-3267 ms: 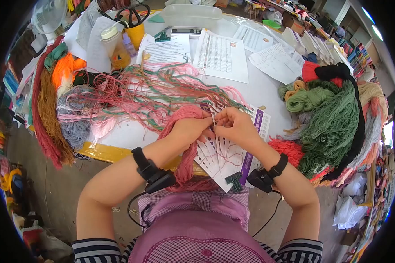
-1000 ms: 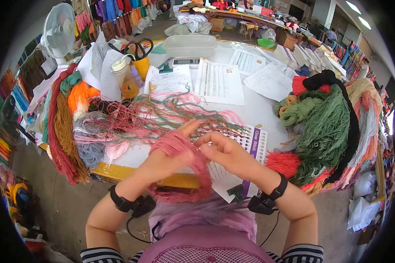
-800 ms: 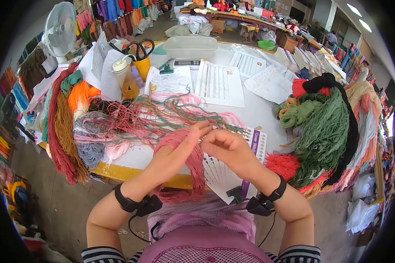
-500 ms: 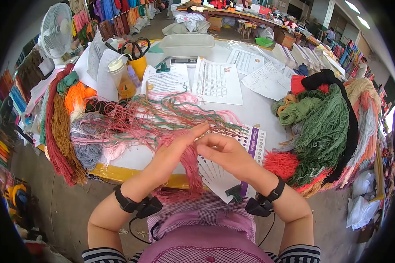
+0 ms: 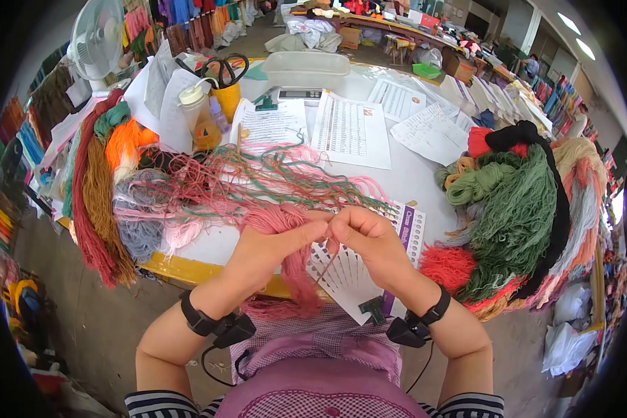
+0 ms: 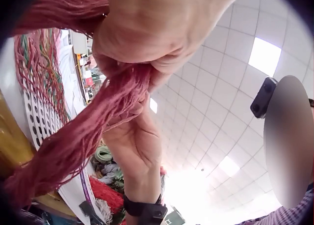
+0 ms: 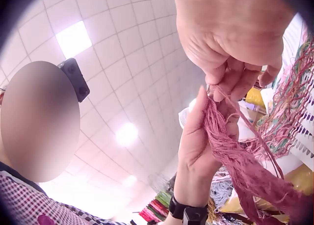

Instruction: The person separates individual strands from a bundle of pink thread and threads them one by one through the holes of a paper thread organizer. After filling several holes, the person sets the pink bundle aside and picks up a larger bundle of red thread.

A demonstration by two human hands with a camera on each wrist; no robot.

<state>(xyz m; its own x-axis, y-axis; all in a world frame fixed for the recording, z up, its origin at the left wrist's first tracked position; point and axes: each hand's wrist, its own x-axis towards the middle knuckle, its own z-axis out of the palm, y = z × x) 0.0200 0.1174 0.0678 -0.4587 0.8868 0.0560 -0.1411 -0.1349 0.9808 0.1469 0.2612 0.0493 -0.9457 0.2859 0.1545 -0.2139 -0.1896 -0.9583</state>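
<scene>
A skein of dusty-pink embroidery thread (image 5: 301, 279) hangs from my left hand (image 5: 258, 254), draped across the palm and down past the table's front edge. My left thumb and fingers hold its upper part, and in the left wrist view the thick pink bundle (image 6: 78, 134) slants away from them. My right hand (image 5: 375, 244) meets the left fingertips, thumb and forefinger pinching thread there. From that spot a loose pink strand (image 7: 250, 127) trails downward in the right wrist view. Below both hands lie a perforated thread card (image 5: 409, 226) with a purple band and white fanned strips (image 5: 345, 275).
A dark green clip (image 5: 373, 308) grips the cards' near end. Tangled pink and green threads (image 5: 216, 174) spread across the table's left half. Green skeins (image 5: 515, 202) are heaped at right; printed sheets (image 5: 352, 132), a bottle (image 5: 198, 118) and scissors (image 5: 226, 70) stand behind.
My left fingers, straighter half a second ago, now bend in with the thumb toward the right fingertips. The hands have come together, and a loose strand now hangs between them.
</scene>
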